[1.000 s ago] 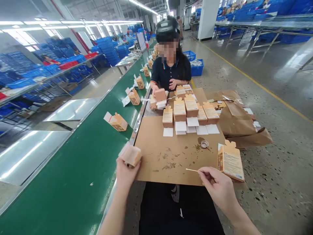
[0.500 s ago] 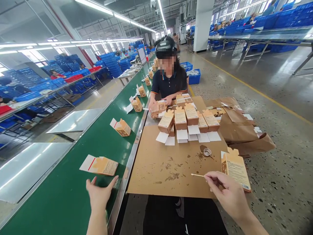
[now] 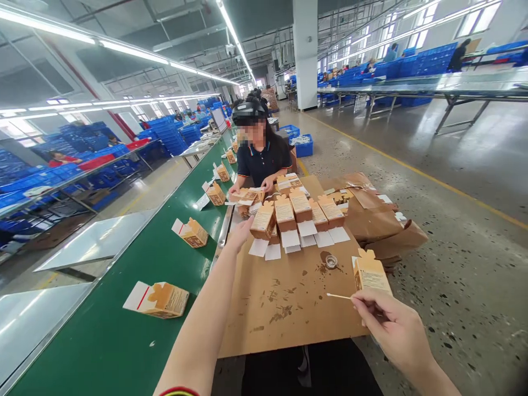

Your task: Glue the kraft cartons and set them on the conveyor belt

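My left hand [image 3: 240,235] reaches forward to the left side of a tan and brown carton [image 3: 263,220] at the near end of a cluster. Its fingers look stretched out at the carton's side; whether they touch is unclear. This carton rests tilted on another, with white flaps hanging out. Between thumb and fingers, my right hand [image 3: 390,319] pinches a cotton swab [image 3: 339,296], tip pointing left over the cardboard sheet [image 3: 305,330]. Just beyond that hand stands a single carton [image 3: 371,273]. A small clear dish [image 3: 330,262] lies on the sheet among wet spots.
On my left runs a green conveyor belt [image 3: 103,341] with a metal edge, carrying spaced cartons, the nearest one [image 3: 167,300] lying on its side. A co-worker [image 3: 262,159] sits opposite, handling a flat carton [image 3: 247,195]. Brown paper [image 3: 371,225] lies right of the cluster.
My left hand let go of a carton on the belt, then moved forward and right to the cluster. The co-worker's side gained a tilted carton on the cluster. My right hand keeps the swab.
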`<state>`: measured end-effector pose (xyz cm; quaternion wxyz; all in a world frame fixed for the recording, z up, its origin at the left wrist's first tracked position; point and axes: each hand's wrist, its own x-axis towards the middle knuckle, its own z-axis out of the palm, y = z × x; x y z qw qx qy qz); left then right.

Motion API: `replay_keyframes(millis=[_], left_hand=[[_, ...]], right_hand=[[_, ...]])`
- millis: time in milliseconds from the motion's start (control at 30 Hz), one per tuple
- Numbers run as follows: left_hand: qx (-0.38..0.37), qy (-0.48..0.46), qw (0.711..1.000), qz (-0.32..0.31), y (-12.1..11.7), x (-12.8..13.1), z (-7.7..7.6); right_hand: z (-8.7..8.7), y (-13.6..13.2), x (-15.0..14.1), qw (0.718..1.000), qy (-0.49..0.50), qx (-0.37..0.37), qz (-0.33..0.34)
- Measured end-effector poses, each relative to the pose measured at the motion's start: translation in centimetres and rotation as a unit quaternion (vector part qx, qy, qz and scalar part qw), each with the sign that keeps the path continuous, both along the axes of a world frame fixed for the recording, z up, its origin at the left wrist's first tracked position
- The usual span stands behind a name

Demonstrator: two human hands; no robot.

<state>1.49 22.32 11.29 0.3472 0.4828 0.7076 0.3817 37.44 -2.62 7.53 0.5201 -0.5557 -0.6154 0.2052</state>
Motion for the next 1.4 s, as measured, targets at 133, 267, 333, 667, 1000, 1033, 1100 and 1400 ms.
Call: replay_keyframes(millis=[133,267,333,667,1000,1033,1100,1400], left_hand=[[-0.087,-0.017,0.996,-0.016,2.2,1.3,0.1],[-0.087,-0.045,0.995,-0.018,-1.7,-1.5,0.4],[-0.063,-0.105,0.993,-0.002,-5.4,-3.4,-0.3],[-0.024,-0.342,0.939,0.039,-21.8,-1.3,-10.8],[-0.019,-0.267,0.963,-0.008,-19.7,2.1,-10.1],[-0.02,-0.261,0.965,-0.008,-19.7,2.2,-10.0],[-0.028,-0.252,0.967,-0.01,-19.7,2.3,-10.0],[-0.025,-0.239,0.97,-0.032,-19.9,2.5,-9.6]], right_hand=[[0.7,-0.7,0.8,0.999,-0.015,0.019,-0.027],[0.7,0.7,2.4,0.996,-0.074,0.022,-0.033],[0.9,2.7,2.8,0.991,-0.129,0.013,-0.017],[-1.2,13.0,1.6,0.931,-0.319,-0.164,0.071],[-0.6,10.5,2.0,0.927,-0.327,-0.168,0.082],[-0.7,9.3,1.5,0.937,-0.303,-0.15,0.089],[-1.4,6.9,-0.4,0.959,-0.234,-0.104,0.121],[-7.1,2.1,-9.0,0.964,-0.148,-0.065,0.209]])
